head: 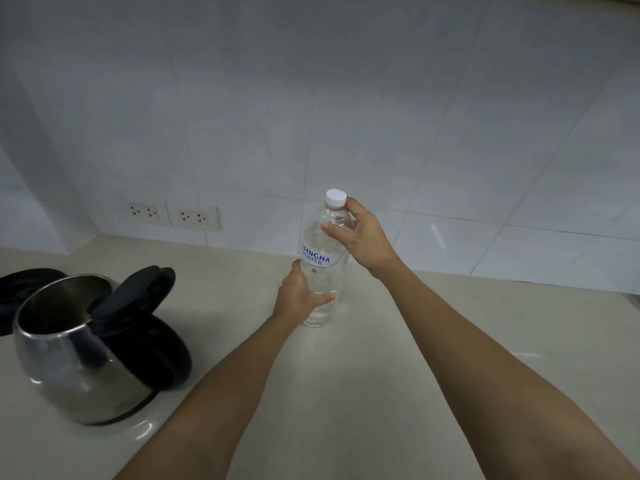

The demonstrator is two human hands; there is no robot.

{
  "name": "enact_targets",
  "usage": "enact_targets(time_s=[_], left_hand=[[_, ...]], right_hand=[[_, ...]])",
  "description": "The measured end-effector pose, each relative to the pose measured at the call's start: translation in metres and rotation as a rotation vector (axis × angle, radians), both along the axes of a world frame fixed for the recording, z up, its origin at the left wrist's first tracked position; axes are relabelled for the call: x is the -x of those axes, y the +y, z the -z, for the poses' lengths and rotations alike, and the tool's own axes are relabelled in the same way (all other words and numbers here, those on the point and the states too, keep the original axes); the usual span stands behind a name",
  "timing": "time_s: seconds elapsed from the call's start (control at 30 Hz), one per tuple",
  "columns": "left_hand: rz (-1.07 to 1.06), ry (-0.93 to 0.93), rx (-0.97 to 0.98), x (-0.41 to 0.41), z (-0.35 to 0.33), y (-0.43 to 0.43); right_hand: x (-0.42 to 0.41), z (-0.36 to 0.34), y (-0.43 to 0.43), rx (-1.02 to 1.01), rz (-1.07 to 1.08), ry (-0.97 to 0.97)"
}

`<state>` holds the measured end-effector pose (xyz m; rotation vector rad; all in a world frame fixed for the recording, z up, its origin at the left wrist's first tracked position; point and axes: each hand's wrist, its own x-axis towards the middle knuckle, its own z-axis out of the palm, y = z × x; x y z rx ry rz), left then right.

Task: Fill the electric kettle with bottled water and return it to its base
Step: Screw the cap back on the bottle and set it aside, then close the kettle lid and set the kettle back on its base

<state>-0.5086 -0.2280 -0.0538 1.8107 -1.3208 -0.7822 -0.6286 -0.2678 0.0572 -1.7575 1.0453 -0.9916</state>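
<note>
A clear water bottle (320,268) stood upright on the beige counter (381,375), at the far side, close to the tiled wall (346,98). Its white cap (335,198) was on. The left hand (299,296) grasped the lower part of the bottle from the left, with the thumb across the front. The right hand (363,237) grasped the shoulder of the bottle from the right, just under the cap, with the fingers curled around the neck. The label on the bottle showed blue letters. The steel kettle (79,355) stood on the counter at the near left, well apart from the bottle. Its black lid (135,296) was lifted open, so the inside was visible, and its black handle (169,355) pointed to the right. Behind the kettle, at the left edge, a black round base (20,289) lay on the counter, partly hidden by the kettle. Two wall sockets (173,214) were on the wall, to the left of the bottle.
</note>
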Motion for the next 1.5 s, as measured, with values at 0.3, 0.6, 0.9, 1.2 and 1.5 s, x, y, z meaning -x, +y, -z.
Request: enact_targets(time_s=[0.3,0.6,0.9,1.2,1.5], left_hand=[[0.109,-0.001,0.004,-0.012,0.000,0.003],[0.156,-0.008,0.020,-0.024,-0.011,0.036],[0.105,-0.082,0.322,-0.059,-0.032,0.119],[0.095,-0.170,0.427,-0.128,-0.037,0.210],[-0.232,-0.199,0.544,-0.223,-0.019,0.289]], right_hand=[[0.003,0.002,-0.006,-0.049,-0.012,0.105],[0.003,-0.004,0.027,0.071,0.090,0.323],[-0.031,0.025,0.094,0.230,0.392,0.073],[-0.092,0.046,0.160,0.142,0.253,0.122],[-0.166,0.041,0.231,-0.004,0.176,-0.020]])
